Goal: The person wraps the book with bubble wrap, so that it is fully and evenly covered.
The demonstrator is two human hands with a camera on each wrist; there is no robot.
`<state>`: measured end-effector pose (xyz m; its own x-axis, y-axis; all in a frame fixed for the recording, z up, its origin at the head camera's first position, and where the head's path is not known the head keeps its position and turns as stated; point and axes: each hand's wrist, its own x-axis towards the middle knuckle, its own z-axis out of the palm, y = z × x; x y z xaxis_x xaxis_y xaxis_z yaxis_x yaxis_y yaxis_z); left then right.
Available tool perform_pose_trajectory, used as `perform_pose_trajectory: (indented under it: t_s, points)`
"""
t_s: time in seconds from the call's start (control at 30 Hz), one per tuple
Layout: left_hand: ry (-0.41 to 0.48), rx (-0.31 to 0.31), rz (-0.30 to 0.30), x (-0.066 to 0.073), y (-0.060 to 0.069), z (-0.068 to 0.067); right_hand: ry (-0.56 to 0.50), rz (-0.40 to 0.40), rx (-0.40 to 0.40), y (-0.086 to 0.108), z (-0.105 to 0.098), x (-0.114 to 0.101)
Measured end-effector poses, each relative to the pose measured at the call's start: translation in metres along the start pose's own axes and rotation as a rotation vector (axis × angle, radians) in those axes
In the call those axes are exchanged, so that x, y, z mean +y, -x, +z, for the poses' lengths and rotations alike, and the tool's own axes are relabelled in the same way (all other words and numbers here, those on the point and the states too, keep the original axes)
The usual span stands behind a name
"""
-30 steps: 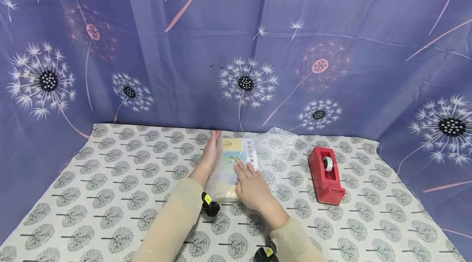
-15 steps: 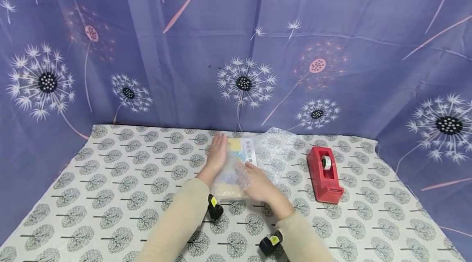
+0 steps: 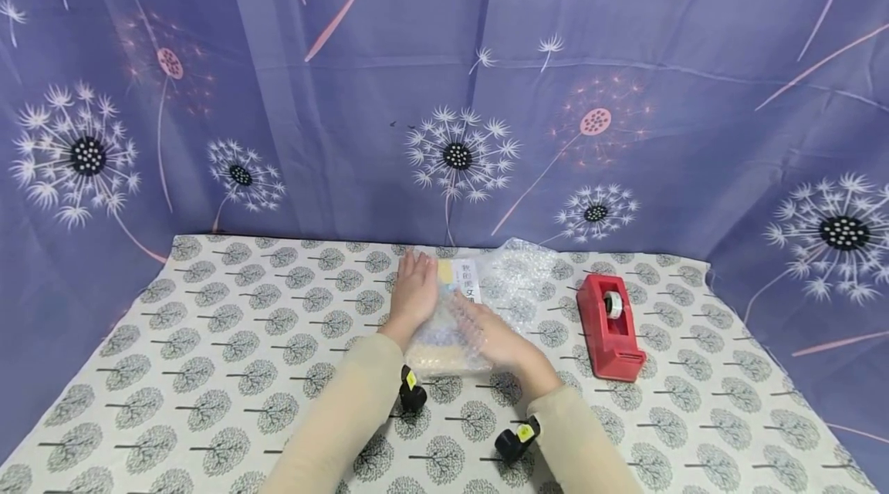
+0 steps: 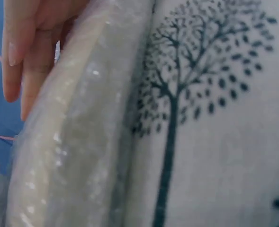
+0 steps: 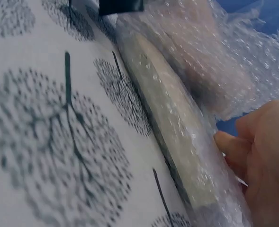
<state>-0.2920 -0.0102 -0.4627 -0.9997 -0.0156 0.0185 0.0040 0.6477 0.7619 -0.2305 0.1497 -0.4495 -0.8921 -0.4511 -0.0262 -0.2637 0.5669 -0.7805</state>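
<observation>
A book (image 3: 464,272), its cover in pale colours with Chinese characters, lies on the cloth with bubble wrap (image 3: 444,359) folded over its left and near parts. My left hand (image 3: 414,293) rests on the wrap along the book's left side, fingers pointing away from me. The right hand (image 3: 496,340) lies at the middle of the book, with clear wrap over part of its fingers. In the right wrist view, that right hand (image 5: 267,161) touches the wrap with its thumb. The book's wrapped near edge (image 4: 77,132) fills much of the left wrist view.
A red tape dispenser (image 3: 611,332) with a tape roll (image 3: 614,305) stands to the right. Loose bubble wrap (image 3: 521,274) spreads right of the book. Beneath is a tree-print cloth (image 3: 236,370); a purple dandelion curtain (image 3: 347,131) hangs behind.
My left hand has moved rightward and turned flatter onto the book, bringing wrap over more of the cover. The right hand has moved slightly to the right, its fingers now partly beneath wrap.
</observation>
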Motion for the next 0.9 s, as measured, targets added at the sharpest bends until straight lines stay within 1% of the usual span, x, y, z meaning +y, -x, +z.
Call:
perform_pose_trajectory:
  t_s: [0.13, 0.23, 0.27, 0.4, 0.43, 0.5, 0.53, 0.63, 0.7, 0.73, 0.77, 0.83, 0.9]
  points:
    - [-0.135, 0.018, 0.033, 0.000, 0.001, 0.004, -0.013, 0.050, -0.011, -0.003, -0.008, 0.006]
    - [-0.250, 0.020, 0.046, 0.000, 0.002, 0.009, 0.035, 0.077, -0.029, -0.006, -0.014, 0.009]
    - [-0.287, 0.018, 0.047, 0.000, 0.003, 0.010, 0.034, 0.093, -0.036, -0.007, -0.016, 0.010]
    - [-0.412, 0.008, 0.053, 0.002, 0.004, 0.015, -0.021, 0.116, -0.047, -0.009, -0.022, 0.012]
    - [-0.433, 0.007, 0.054, 0.003, 0.004, 0.016, -0.029, 0.111, -0.043, -0.009, -0.023, 0.012]
    - [-0.466, 0.007, 0.057, 0.003, 0.004, 0.017, -0.024, 0.067, -0.050, -0.008, -0.022, 0.012]
    - [-0.475, 0.008, 0.055, 0.004, 0.005, 0.017, -0.007, 0.034, -0.057, -0.007, -0.021, 0.012]
    - [-0.489, 0.005, 0.051, 0.003, 0.005, 0.017, 0.092, -0.064, -0.058, -0.005, -0.016, 0.013]
    - [-0.468, -0.005, 0.052, 0.002, 0.005, 0.015, 0.145, -0.135, -0.044, -0.004, -0.013, 0.014]
    - [-0.428, -0.013, 0.052, 0.002, 0.005, 0.013, 0.171, -0.170, -0.030, -0.004, -0.011, 0.014]
    - [-0.366, -0.027, 0.051, 0.001, 0.004, 0.010, 0.206, -0.205, -0.013, -0.004, -0.010, 0.015]
    - [-0.200, -0.068, 0.050, -0.001, 0.003, 0.002, 0.231, -0.249, 0.008, -0.006, -0.009, 0.014]
    - [-0.025, -0.119, 0.045, -0.005, 0.000, -0.009, 0.244, -0.259, 0.011, -0.008, -0.009, 0.014]
